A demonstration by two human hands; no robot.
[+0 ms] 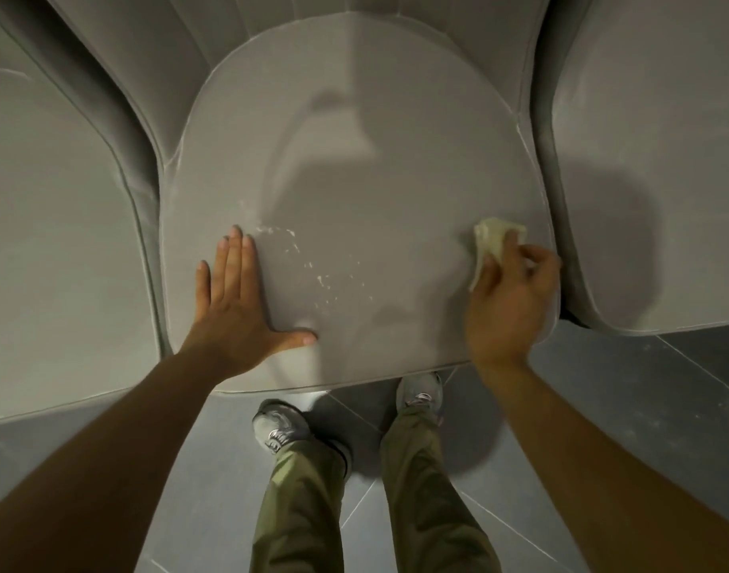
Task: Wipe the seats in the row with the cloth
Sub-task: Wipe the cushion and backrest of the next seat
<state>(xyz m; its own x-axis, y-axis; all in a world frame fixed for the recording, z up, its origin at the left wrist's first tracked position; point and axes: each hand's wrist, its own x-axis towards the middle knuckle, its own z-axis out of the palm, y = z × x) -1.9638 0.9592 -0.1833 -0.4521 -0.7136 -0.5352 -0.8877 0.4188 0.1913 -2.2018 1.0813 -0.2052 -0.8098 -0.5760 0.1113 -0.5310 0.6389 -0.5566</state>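
Observation:
A grey padded seat (354,167) fills the middle of the view, with white specks and smears (313,262) on its front left part. My left hand (238,299) lies flat on the seat's front left, fingers straight and thumb spread. My right hand (511,295) grips a small pale yellow cloth (493,237) and holds it against the seat near its right edge. Part of the cloth is hidden under my fingers.
A second grey seat (52,241) sits to the left and a third (660,159) to the right, with dark narrow gaps between. The seat back (271,18) rises behind. My legs in olive trousers and grey shoes (280,428) stand on the grey tiled floor (623,407).

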